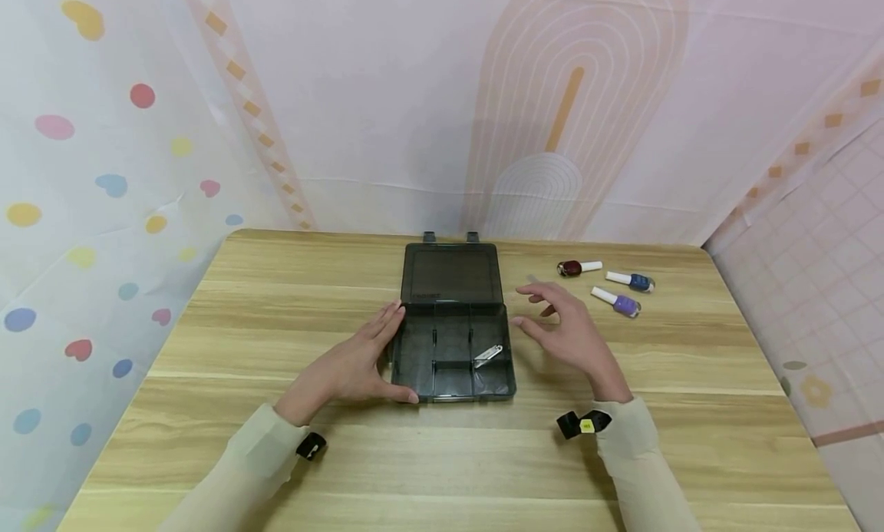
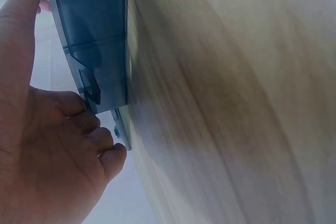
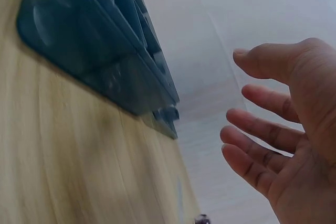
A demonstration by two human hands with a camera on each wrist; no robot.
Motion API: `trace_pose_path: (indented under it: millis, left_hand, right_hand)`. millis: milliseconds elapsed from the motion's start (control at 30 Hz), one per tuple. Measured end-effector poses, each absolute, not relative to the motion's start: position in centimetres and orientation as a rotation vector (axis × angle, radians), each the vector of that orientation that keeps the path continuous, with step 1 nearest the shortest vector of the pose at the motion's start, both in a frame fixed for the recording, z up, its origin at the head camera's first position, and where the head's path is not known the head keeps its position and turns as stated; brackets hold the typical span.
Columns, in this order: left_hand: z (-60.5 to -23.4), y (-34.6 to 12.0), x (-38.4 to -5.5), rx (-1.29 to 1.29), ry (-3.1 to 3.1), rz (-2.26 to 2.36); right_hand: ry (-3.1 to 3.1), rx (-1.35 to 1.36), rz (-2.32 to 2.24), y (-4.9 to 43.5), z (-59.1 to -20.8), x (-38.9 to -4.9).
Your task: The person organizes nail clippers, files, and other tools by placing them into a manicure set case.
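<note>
A dark translucent compartment box [image 1: 452,340] lies on the table with its lid [image 1: 452,275] folded back toward the wall. Silver nail clippers [image 1: 489,354] rest in its right-hand column, slanted near the front. My left hand [image 1: 352,367] grips the box along its left side, thumb at the front edge and fingers by the hinge end. The left wrist view shows the fingers [image 2: 86,121] bent against the box's corner. To the right of the box hovers my right hand [image 1: 562,328], fingers loosely bent with nothing between them; the right wrist view shows the palm [image 3: 299,182] apart from the box.
Three nail polish bottles lie at the back right: dark red [image 1: 570,268], blue [image 1: 641,282] and purple [image 1: 627,305], all with white caps. A thin pale strip [image 1: 531,279] lies just beyond my right fingertips. Patterned cloth [image 1: 373,117] hangs behind the wooden table [image 1: 276,286].
</note>
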State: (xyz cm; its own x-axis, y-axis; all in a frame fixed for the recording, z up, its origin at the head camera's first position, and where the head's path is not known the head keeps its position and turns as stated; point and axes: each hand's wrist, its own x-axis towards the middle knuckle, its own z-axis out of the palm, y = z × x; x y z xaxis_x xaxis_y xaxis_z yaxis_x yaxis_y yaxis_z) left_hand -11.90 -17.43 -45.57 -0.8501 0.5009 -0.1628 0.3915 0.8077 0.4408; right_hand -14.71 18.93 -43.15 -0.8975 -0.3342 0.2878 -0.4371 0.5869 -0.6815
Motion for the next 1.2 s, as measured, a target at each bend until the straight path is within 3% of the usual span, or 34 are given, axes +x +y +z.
trace_pose_path:
  millis: [1200]
  left_hand:
    - [-45.6, -17.5, -11.8, 0.69, 2.725, 0.602]
  right_hand:
    - [-2.803, 0.217, 1.077, 26.3, -44.4, -16.2]
